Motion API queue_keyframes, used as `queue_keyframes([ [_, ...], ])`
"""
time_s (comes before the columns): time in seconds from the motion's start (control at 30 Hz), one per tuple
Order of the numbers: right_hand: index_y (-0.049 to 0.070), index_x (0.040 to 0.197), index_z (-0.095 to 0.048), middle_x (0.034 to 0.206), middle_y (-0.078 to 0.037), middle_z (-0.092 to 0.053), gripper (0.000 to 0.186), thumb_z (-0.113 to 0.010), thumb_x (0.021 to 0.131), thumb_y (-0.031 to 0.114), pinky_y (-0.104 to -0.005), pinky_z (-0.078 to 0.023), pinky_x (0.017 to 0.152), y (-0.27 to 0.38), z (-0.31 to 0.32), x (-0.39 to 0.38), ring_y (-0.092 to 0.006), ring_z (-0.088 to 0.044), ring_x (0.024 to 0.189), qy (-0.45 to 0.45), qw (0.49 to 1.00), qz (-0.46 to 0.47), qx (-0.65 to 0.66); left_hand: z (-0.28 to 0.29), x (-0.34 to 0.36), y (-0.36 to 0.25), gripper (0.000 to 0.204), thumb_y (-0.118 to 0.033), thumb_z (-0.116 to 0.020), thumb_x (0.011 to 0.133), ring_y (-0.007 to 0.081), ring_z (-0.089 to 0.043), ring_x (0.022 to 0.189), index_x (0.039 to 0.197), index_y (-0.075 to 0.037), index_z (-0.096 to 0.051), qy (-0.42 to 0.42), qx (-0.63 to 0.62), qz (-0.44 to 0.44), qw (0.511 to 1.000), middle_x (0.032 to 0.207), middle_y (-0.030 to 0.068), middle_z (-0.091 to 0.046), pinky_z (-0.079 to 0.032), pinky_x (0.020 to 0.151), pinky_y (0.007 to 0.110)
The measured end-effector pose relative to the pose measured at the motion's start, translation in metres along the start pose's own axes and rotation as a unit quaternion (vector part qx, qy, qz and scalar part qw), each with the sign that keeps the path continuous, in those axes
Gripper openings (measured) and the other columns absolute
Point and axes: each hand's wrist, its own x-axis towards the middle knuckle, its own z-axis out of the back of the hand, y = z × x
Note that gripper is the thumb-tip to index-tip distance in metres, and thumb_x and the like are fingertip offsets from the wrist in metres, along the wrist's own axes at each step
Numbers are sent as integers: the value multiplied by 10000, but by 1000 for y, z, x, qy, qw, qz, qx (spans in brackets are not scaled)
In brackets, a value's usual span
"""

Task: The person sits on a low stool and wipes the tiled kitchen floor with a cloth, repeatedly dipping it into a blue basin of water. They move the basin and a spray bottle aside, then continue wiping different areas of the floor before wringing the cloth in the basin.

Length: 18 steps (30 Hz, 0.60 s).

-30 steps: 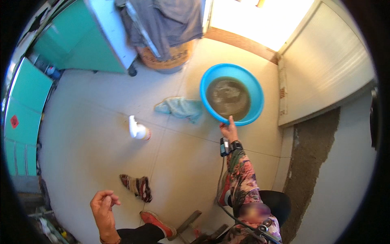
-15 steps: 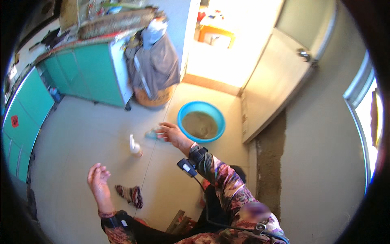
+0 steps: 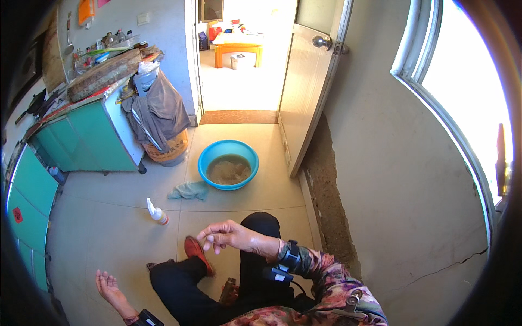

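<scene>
Right hand (image 3: 231,235) has come off the blue basin (image 3: 211,154) and pulled back, empty, fingers loosely bent. Left hand (image 3: 111,290) also empty, palm up, fingers half-curled. Basin of murky water sits on floor (image 3: 119,244), well apart from both; pale blue cloth (image 3: 189,190) just beside it, white spray bottle (image 3: 157,213) nearer. Nothing being handled now.

Ahead of right grip (image 3: 228,235): basin (image 3: 227,146) smooth, glossy plastic; rag (image 3: 189,190) matt, wrinkled cloth. Ahead-left, spray bottle (image 3: 158,213) smooth plastic. Below, floor (image 3: 119,239) smooth tile, slight sheen. Right of grip, wall strip (image 3: 326,201) rough, matt. Far ahead, doorknob (image 3: 322,42) shiny metal.
</scene>
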Motion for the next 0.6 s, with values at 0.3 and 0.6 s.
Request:
queue_keyframes([
  [0.3,34,1272,-567,982,-49,-656,293,-488,1009,138,-224,-493,737,-28,45,105,-75,-571,752,37,992,116,36,-160,45,108,226,-158,-555,957,97,-559,722,1168,-83,-579,217,127,35,967,879,23,-615,-475,666,246],
  [0.6,19,1111,-595,839,-133,-625,191,-534,938,72,-333,-515,684,-48,121,196,-239,-613,711,-20,976,129,-176,-194,129,188,204,-157,-546,946,92,-545,653,1135,-91,-583,130,167,114,971,838,7,-608,-471,618,236],
])
